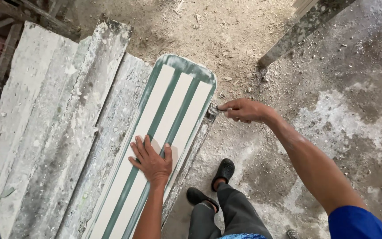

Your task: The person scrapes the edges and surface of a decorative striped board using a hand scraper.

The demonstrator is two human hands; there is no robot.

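Two bare hands work a long white panel (164, 128) striped in green, laid across a stack of paint-flecked planks (58, 124) serving as a counter. Left hand (152, 160) lies flat on the panel, fingers spread, holding nothing and simply pressing it down. Right hand (244, 109) reaches to the panel's right edge near its rounded top, its grip nearly closed, thumb and fingertips pinched on something small and dark at the rim; what it is cannot be told.

Doing this well looks to depend on the flat palm keeping the panel from sliding while the pinch stays tight against the edge.

Right of the panel the counter ends at once, dropping to a dusty concrete floor (341, 115) where the person's black shoes (224, 170) stand close by. A slanted, spattered post (301, 28) crosses the upper right, well apart from the hand, leaving open room on that side.
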